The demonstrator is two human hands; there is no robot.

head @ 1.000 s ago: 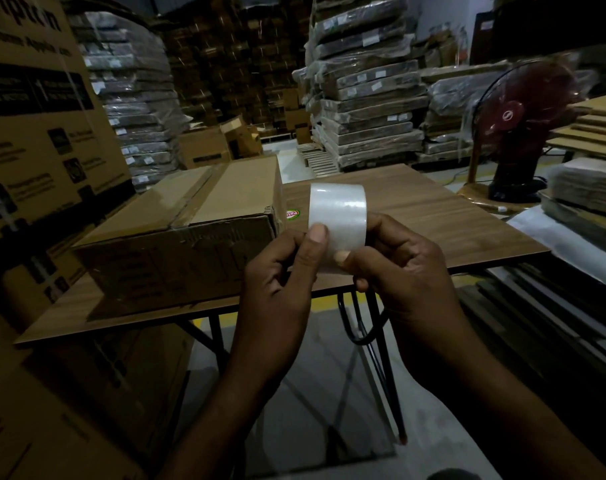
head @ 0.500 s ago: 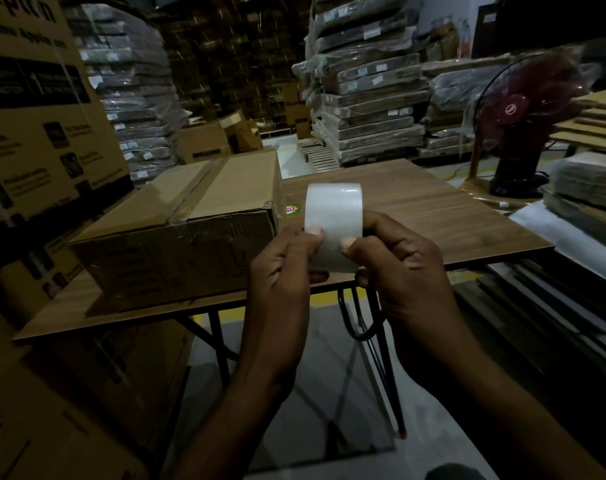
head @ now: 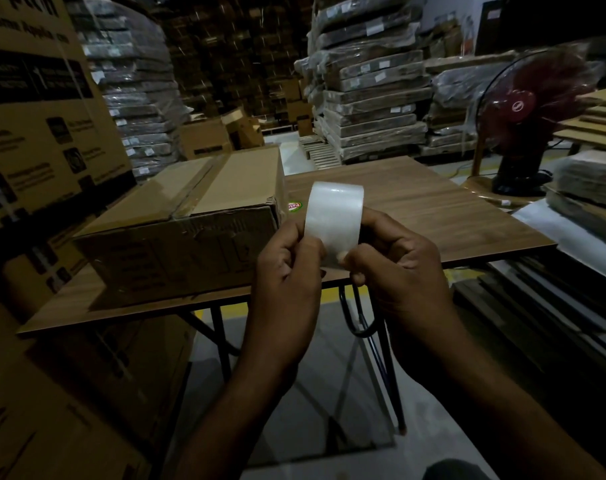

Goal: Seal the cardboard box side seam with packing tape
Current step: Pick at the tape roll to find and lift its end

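Head camera, looking forward and down in dim light: both bare hands are raised in front of the near edge of a wood-grain tabletop (head: 433,209) and hold a roll of clear, whitish packing tape (head: 334,216) between them. The left hand (head: 287,275) is curled, its thumb and fingertips pinched together on the lower left edge of the roll. The right hand (head: 402,271) is curled around the roll's lower right side, thumb pressed on the tape face just beside the left thumb, the other fingers wrapped behind it. The roll stands upright on edge, its broad curved band facing the camera, its upper half rising clear above both grips. Whether a free end of tape is lifted under the thumbs cannot be told.

To the left of the grip, and apart from it, a flat brown cardboard box (head: 190,220) lies on the tabletop; a strip of tape runs along its top seam and down over the near side face. A small round red-and-green sticker (head: 294,206) sits on the table between the box and the roll. Beyond the grip to the right, a dark red pedestal fan (head: 523,109) stands past the table's far corner. Far behind the hands rise stacks of plastic-wrapped flat packs (head: 374,98). At the far left, well off from the grip, stands a tall printed carton (head: 38,109).
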